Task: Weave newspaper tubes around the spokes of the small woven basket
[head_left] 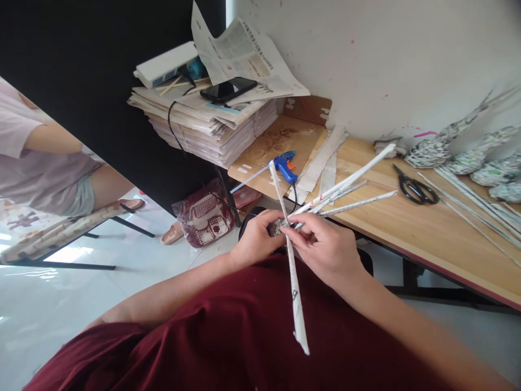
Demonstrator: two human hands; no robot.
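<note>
Between my two hands, above my lap, is a small woven newspaper piece [277, 227] with several rolled paper tubes spreading out from it. My left hand [260, 236] is closed around the woven part. The fingers of my right hand [325, 241] pinch the tubes where they meet it. One white paper tube [296, 293] crosses the piece and hangs down over my dark red clothing. Other paper tubes [345, 179] point up to the right over the table edge. The fingers cover much of the weave.
On the wooden table [366, 217] lie a blue glue gun [285, 165], paper strips [321, 163] and black scissors [415, 187]. Woven paper pieces [431, 149] stand by the wall. A newspaper stack [228, 136] carries a phone [228, 89]. Another person [61, 146] sits at the left.
</note>
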